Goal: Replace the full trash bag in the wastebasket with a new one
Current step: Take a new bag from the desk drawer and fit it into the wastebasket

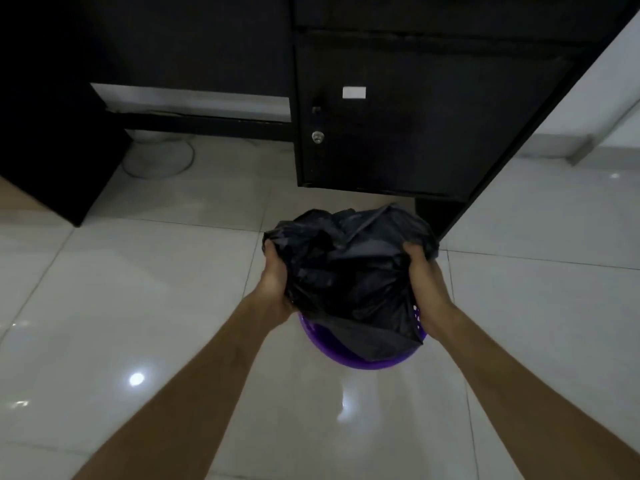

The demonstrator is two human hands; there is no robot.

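The crumpled black plastic trash bag [346,271] sits with its lower part inside the round purple perforated plastic wastebasket [353,362]. The wastebasket stands on the glossy white tiled floor [138,306], near a dark cabinet [433,116]. The left hand [277,282] grips the bag's left side, fingers curled into the film. The right hand [427,289] grips the right side, fingertips hooked over the gathered upper edge. Most of the bag bulges above the rim. The step in hand appears to be extraction of the full bag. Fitting the new liner is not yet begun, and no new bag is visible. The next move calls for a straight upward lift with both grips firm, the mouth gathered closed, and the basket kept from rising with the bag.
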